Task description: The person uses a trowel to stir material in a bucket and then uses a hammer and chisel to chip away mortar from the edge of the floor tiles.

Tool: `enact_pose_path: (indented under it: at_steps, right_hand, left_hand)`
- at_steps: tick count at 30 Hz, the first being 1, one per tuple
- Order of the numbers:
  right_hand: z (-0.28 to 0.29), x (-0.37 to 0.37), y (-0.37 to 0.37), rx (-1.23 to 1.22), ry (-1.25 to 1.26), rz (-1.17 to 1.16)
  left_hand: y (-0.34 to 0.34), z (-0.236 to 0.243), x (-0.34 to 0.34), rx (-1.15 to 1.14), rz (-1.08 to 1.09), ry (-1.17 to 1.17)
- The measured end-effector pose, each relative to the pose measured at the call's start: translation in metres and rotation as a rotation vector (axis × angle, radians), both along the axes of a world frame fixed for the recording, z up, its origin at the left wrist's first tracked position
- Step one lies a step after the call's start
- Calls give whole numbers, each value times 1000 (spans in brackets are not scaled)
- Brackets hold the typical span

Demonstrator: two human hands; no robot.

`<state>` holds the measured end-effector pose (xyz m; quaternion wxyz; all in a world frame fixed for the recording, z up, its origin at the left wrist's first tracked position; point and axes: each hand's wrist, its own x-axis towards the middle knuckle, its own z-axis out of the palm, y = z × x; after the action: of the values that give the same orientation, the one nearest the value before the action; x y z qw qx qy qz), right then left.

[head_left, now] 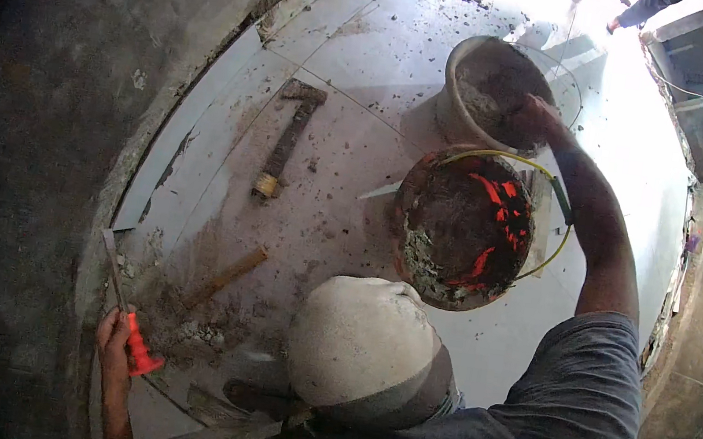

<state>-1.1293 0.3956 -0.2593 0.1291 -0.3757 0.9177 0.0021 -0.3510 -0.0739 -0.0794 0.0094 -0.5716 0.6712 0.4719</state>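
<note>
1. The orange-handled tool (140, 352) is low on your left, by the edge of the white floor tiles (361, 145). Its thin blade points up and away from you.
2. Your left hand (114, 350) has its fingers curled shut around it, near where blade meets handle.
3. Your right hand (544, 122) reaches over the rim into the gray bucket (453, 100). I cannot tell how open its fingers are, or if they hold anything.
4. Just nearer you is a dark bucket (449, 219) with orange patches and a yellow handle.
5. A dusty hammer (291, 136) and a wooden stick (226, 277) lie between your hands, with crumbly bits about.
</note>
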Motion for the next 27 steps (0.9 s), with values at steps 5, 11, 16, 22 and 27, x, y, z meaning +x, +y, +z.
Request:
enact_pose_path:
  at_steps: [5,11,16,22,27]
  right_hand:
    - [25,20,-21,24,-173,-116]
    - [63,34,-11,-321,-403,-318]
    - [92,27,28,-255,-253,-226]
    - [194,111,21,-260,-348,-350]
    - [253,194,28,-333,-355,-412]
  left_hand:
    - [-12,-22,25,-12,-159,78]
    - [5,-6,13,-140,-112,123]
    - [6,13,-5,-59,-192,150]
    - [10,11,-7,-25,-240,301]
    - [-6,-1,-5,-129,-400,316]
